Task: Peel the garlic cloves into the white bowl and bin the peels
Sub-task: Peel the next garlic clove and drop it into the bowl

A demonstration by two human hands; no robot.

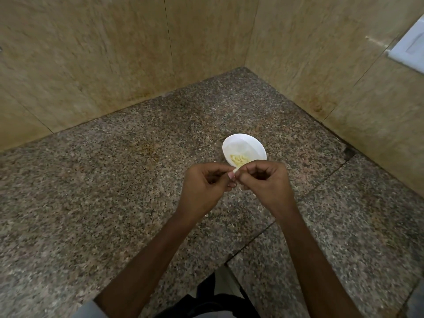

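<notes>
Both hands meet just above the white bowl (244,146), left hand (202,187) and right hand (266,183) pinching one garlic clove (235,171). Small, light, likely slippery; papery skin best nipped at the tip.

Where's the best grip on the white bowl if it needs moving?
Probably the bare far rim of the white bowl, pinched from above on the wall side: it sits upright and shallow, and the peeled cloves lie against the near side.
</notes>
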